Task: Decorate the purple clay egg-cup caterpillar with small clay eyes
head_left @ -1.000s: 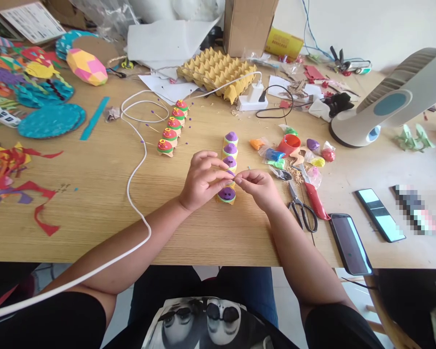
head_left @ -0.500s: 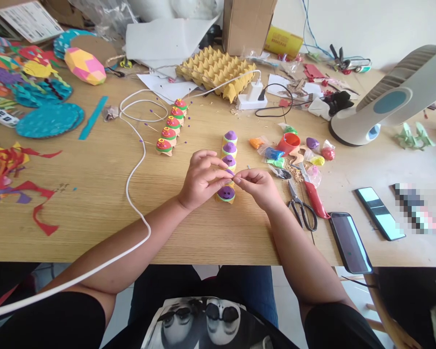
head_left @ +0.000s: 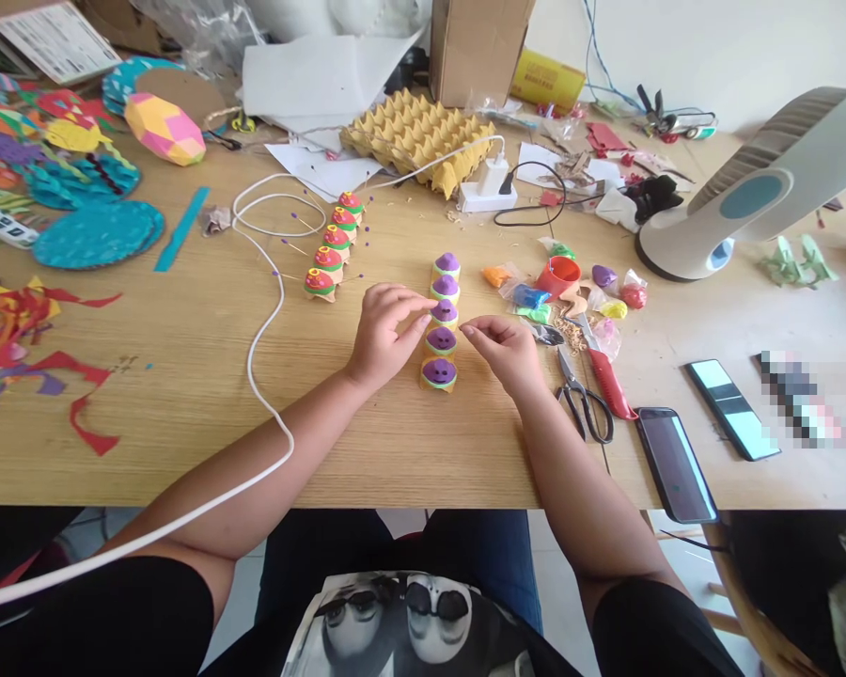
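Note:
A strip of egg-carton cups topped with purple clay (head_left: 441, 370) runs away from me down the middle of the table. Dark eyes and a mouth mark its nearest cups; pale green clay rims them. My left hand (head_left: 389, 340) is at the strip's left side, fingers stretched and parted, the index fingertip at or very near the middle cup. To the right of the strip, my right hand (head_left: 506, 353) has thumb and forefinger pinched together beside the second-nearest cup. Whatever that pinch may hold is too small to make out.
Behind and left stands a red-and-green clay strip (head_left: 335, 238) with pins sticking out. Scissors (head_left: 584, 402), a red-handled knife (head_left: 612, 384), bagged clay (head_left: 532, 298) and a phone (head_left: 677, 464) lie at right. A white cable (head_left: 252, 376) crosses the table beside my left arm.
My hands have drawn apart from over the second-nearest purple cup, the right one moving right and the left one slightly left. That cup's face now shows between them.

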### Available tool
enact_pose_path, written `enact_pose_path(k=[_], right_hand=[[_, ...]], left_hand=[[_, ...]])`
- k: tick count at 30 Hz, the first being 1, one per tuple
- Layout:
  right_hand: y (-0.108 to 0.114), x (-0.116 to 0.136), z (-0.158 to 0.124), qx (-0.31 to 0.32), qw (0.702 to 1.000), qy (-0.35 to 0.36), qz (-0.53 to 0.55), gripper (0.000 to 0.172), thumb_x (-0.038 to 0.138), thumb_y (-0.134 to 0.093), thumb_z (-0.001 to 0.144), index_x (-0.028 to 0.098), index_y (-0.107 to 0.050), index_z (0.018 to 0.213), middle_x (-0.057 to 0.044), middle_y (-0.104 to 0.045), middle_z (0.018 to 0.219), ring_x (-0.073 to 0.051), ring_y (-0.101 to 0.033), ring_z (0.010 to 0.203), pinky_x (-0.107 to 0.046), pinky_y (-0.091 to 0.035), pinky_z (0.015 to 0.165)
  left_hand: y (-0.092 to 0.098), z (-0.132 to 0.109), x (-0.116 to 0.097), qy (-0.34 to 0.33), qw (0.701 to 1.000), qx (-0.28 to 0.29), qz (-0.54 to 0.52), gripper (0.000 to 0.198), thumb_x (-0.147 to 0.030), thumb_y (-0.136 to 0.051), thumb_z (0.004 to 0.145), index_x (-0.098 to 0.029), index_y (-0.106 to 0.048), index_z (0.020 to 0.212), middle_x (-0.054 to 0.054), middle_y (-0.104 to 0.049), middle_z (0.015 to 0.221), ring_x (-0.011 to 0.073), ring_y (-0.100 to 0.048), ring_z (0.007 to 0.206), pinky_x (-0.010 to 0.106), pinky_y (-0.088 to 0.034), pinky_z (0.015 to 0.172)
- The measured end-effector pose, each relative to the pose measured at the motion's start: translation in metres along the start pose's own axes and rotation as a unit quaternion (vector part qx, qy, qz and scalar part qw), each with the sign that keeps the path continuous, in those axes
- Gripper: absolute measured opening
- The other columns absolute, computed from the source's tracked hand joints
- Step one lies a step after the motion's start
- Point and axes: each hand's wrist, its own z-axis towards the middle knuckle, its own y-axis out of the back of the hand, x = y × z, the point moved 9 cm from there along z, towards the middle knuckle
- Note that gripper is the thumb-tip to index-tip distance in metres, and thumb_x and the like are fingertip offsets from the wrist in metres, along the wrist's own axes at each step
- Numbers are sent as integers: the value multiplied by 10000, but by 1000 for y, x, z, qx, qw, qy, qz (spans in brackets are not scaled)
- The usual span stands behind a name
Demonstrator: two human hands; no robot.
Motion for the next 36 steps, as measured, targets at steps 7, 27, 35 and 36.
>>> enact_pose_path(k=[7,27,35,36], right_hand=[[-2,-4,7,-21,1000,-8,-22,329,506,-773,785,180,-766,829,-4,-632,665,-122,-475,601,-263,-346,538],[-19,-11,26,13,997,27,-72,293,472,-771,794,185,-727,829,49,-431,598,-106,-339,562,-276,-260,535],[-23,-13,29,30,997,21,-71,254,440,-773,798,194,-723,835,24,-517,634,-120,-403,583,-277,-283,540],[-23,-13,30,32,997,18,-72,249,436,-774,798,194,-721,828,22,-524,633,-119,-403,580,-278,-282,540]], left_hand=[[-13,1,6,14,999,28,-14,135,-262,-661,958,-262,-760,1050,36,-733,1066,213,-615,1088,429,-451,1054],[-22,-2,18,59,997,50,0,165,-214,-707,912,-260,-754,1063,44,-698,1115,233,-586,1122,441,-438,1073],[-23,-3,20,61,997,50,0,173,-187,-718,899,-257,-759,1052,36,-704,1104,228,-590,1117,421,-437,1057],[-24,-3,20,63,997,51,1,173,-185,-721,896,-257,-759,1048,34,-705,1105,228,-590,1118,419,-436,1057]])
